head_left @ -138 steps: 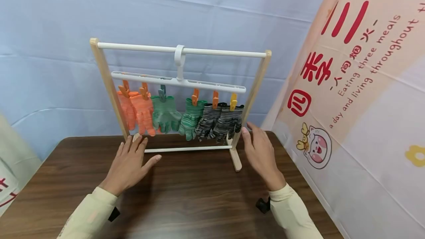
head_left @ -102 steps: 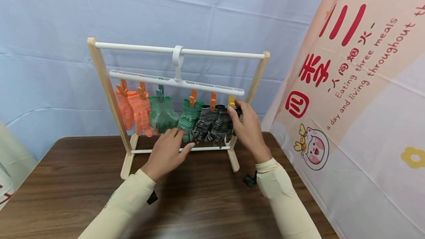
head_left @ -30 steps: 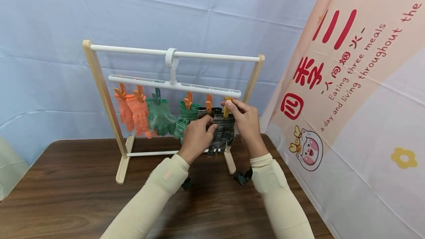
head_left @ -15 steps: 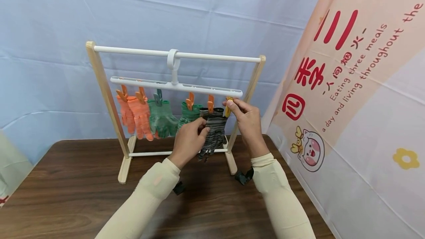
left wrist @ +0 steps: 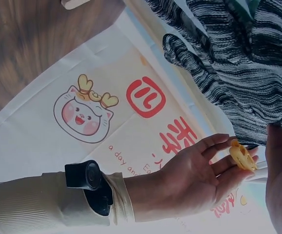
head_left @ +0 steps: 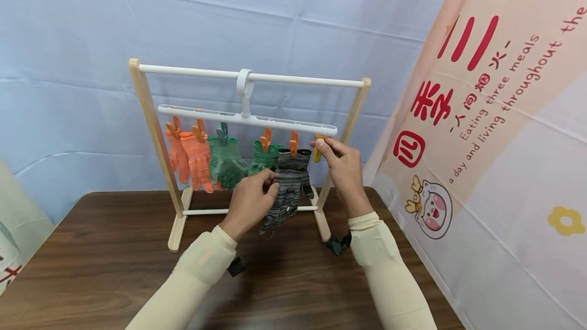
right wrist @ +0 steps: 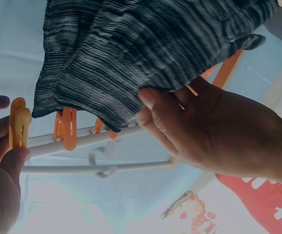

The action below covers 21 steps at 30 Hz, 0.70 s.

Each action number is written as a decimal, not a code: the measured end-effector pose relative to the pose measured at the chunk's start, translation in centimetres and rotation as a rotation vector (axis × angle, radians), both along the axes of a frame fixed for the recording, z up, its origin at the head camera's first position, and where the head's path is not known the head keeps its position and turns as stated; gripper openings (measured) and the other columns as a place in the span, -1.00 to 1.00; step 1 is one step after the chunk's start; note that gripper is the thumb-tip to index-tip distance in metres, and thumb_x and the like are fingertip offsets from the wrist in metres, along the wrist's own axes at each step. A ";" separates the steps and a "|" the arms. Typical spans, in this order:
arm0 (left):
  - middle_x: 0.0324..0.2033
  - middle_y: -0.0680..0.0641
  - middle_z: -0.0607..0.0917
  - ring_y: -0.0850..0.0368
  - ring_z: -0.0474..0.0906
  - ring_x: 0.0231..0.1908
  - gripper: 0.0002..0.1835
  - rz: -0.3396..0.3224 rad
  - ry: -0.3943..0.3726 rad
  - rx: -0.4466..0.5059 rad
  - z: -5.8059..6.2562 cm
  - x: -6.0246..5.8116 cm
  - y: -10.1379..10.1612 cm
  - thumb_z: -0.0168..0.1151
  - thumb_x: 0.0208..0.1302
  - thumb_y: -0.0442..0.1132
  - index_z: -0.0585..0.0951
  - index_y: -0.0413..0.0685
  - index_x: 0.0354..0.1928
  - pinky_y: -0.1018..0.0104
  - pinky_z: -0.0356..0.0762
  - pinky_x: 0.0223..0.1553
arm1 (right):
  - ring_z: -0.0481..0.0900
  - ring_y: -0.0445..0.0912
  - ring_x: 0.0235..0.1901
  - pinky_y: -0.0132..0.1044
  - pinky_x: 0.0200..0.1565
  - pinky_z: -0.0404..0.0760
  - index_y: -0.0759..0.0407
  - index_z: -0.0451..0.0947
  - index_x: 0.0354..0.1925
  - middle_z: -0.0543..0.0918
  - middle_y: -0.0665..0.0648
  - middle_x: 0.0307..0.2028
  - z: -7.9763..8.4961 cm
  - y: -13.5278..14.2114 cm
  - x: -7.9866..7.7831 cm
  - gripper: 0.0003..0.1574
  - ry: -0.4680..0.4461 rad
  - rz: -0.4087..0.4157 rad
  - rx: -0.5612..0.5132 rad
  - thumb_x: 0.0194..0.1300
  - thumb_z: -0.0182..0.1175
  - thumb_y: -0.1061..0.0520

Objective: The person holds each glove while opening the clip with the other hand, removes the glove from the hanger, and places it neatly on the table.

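Note:
My left hand point(head_left: 251, 198) pinches a black-and-grey striped knit glove point(right wrist: 131, 63) by its cuff edge. This glove is apart from the yellow clothespin point(head_left: 318, 149) and overlaps a second striped glove point(right wrist: 58, 58), which hangs from an orange clothespin point(head_left: 294, 144). At the right end of the white hanger point(head_left: 275, 121), my right hand point(head_left: 344, 167) squeezes the yellow clothespin between thumb and fingers. In the left wrist view the yellow clothespin point(left wrist: 242, 156) sits in the right fingertips, just past the glove's cuff point(left wrist: 251, 134).
Orange gloves point(head_left: 196, 159) and green gloves point(head_left: 227, 162) hang further left on clothespins. A wooden rack with a white top rail point(head_left: 192, 71) carries the hanger. It stands on a brown table point(head_left: 137, 279), before a pale cloth backdrop, with a printed cloth at right.
Both hands came in from the rack's sides; the right took hold of the yellow clothespin. The left gripped the end striped glove and drew it leftward, away from that clothespin.

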<state>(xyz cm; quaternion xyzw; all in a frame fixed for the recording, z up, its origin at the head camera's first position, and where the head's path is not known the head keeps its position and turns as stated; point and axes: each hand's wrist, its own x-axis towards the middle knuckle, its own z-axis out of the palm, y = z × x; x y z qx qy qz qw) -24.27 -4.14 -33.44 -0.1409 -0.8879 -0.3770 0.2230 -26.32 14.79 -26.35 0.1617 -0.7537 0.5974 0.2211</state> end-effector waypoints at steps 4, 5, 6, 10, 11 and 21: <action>-0.48 0.22 0.57 0.32 0.41 -0.58 -0.88 0.008 -0.008 0.004 -0.3 0.2 -0.6 0.14 0.25 -0.12 0.59 0.12 -0.20 0.29 0.39 -0.48 | 0.50 -0.22 -0.01 -0.20 0.01 0.44 0.18 0.63 -0.10 0.64 0.13 -0.11 0.0 0.0 0.1 -0.67 -0.009 -0.010 -0.001 0.28 0.14 0.03; -0.49 0.22 0.57 0.31 0.41 -0.59 -0.89 0.007 -0.009 0.005 -0.4 0.3 -0.8 0.13 0.25 -0.12 0.59 0.12 -0.22 0.29 0.38 -0.49 | 0.51 -0.21 -0.01 -0.20 0.01 0.44 0.18 0.62 -0.09 0.64 0.13 -0.11 0.0 0.0 0.1 -0.67 -0.011 -0.009 -0.001 0.28 0.14 0.03; -0.49 0.22 0.57 0.31 0.41 -0.60 -0.89 0.008 -0.010 0.005 -0.4 0.4 -0.9 0.13 0.26 -0.12 0.59 0.13 -0.22 0.29 0.38 -0.49 | 0.50 -0.21 -0.01 -0.20 0.01 0.44 0.18 0.62 -0.09 0.64 0.14 -0.11 0.0 0.0 0.1 -0.67 -0.011 -0.007 -0.003 0.28 0.14 0.03; -0.49 0.22 0.57 0.29 0.40 -0.64 -0.90 0.004 -0.008 0.011 -0.5 0.6 -1.5 0.12 0.26 -0.12 0.59 0.13 -0.24 0.29 0.36 -0.53 | 0.51 -0.18 0.00 -0.17 0.01 0.44 0.20 0.62 -0.09 0.64 0.16 -0.12 -0.1 0.0 -0.1 -0.67 -0.004 0.005 -0.013 0.28 0.14 0.03; -0.48 0.21 0.57 0.29 0.40 -0.64 -0.90 0.002 -0.009 0.013 -0.5 0.7 -1.7 0.12 0.26 -0.12 0.59 0.13 -0.24 0.29 0.36 -0.54 | 0.50 -0.18 0.00 -0.17 0.01 0.44 0.19 0.63 -0.10 0.65 0.16 -0.12 -0.2 0.1 -0.2 -0.67 -0.005 0.010 -0.018 0.27 0.14 0.03; -0.44 0.18 0.60 0.31 0.42 -0.63 -0.85 0.017 -0.029 0.027 -1.0 1.3 -3.0 0.13 0.25 -0.12 0.59 0.10 -0.17 0.30 0.39 -0.52 | 0.49 -0.22 0.01 -0.18 0.02 0.44 0.03 0.65 -0.13 0.65 0.05 -0.14 -1.7 0.7 -2.0 -0.64 0.007 0.009 -0.022 0.21 0.17 -0.12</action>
